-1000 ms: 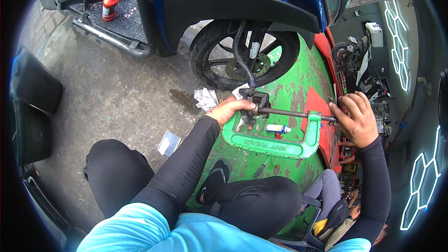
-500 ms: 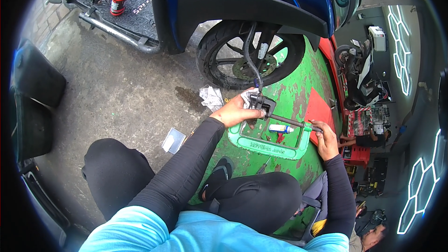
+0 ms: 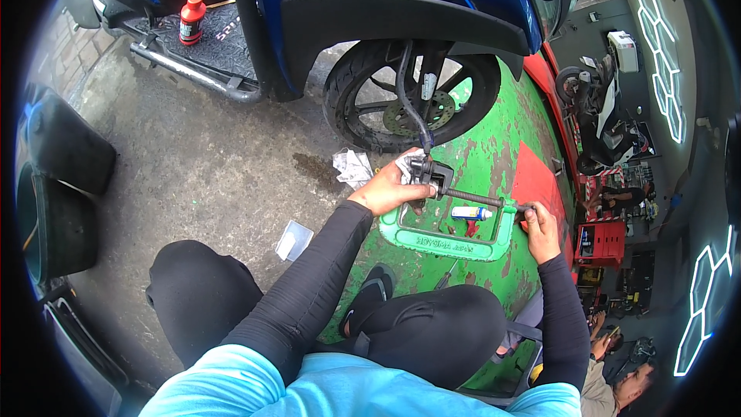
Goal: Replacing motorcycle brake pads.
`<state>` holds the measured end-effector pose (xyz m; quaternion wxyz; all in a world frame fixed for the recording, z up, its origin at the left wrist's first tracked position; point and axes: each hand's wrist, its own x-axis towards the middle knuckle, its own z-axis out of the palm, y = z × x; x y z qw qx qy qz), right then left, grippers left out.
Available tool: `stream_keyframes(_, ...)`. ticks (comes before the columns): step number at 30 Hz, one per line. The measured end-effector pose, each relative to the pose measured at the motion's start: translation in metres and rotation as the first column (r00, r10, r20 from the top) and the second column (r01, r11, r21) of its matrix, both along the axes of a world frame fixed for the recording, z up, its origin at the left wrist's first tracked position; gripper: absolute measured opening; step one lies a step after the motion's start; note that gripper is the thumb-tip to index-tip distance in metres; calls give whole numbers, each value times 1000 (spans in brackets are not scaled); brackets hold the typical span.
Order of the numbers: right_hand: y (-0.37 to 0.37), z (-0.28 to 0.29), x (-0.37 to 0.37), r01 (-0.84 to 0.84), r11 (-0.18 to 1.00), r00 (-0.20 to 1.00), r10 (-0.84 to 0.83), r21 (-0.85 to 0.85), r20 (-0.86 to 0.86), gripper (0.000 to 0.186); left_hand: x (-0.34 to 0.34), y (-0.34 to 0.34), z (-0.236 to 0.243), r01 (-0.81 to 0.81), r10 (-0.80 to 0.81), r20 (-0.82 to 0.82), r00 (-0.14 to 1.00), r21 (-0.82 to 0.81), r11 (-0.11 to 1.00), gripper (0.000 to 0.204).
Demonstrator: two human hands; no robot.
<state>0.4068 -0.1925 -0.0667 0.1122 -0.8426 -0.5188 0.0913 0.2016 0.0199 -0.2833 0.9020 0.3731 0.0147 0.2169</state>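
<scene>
My left hand [image 3: 390, 189] grips a black brake caliper [image 3: 432, 175], with a crumpled white cloth [image 3: 407, 164] between fingers and metal. A brake hose [image 3: 407, 93] runs from the caliper up to the scooter's fork. Around the caliper sits a large green C-clamp [image 3: 444, 245], its threaded screw [image 3: 472, 198] pointing into the caliper's opening. My right hand [image 3: 542, 228] is closed around the dark handle at the screw's outer end. The screw's tip inside the caliper is hard to make out.
A front wheel [image 3: 409, 96] with a brake disc stands just beyond. On the floor lie a small blue-and-white tube [image 3: 468, 213], a screwdriver [image 3: 448, 274], crumpled paper [image 3: 353, 168] and a clear plastic piece [image 3: 294, 240]. A red bottle [image 3: 192, 19] stands on the scooter's footboard. Dark bins [image 3: 65, 177] stand left.
My right hand's fingers have shifted around the clamp's screw handle. My left hand still holds the caliper in about the same place. The whole view has tilted slightly.
</scene>
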Motion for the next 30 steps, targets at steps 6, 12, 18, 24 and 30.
stream_keyframes(6,1,-8,5,173,984,940,-150,51,-306,33,0,-2,2,-33,33,7,999,6,999,59)
stream_keyframes(12,17,8,-7,277,955,873,-296,-105,-388,35,1,-2,-4,-21,21,18,1000,-24,999,62)
stream_keyframes(18,-2,0,3,197,971,824,-240,-138,-513,24,3,-1,-2,5,-3,25,1000,-69,998,59)
stream_keyframes(24,0,14,-14,143,975,834,-211,-169,-510,22,2,3,-7,-15,15,9,1000,-21,1000,51)
stream_keyframes(30,7,28,-32,-13,978,981,53,-207,186,11,-3,4,1,30,-33,-23,999,-89,996,49)
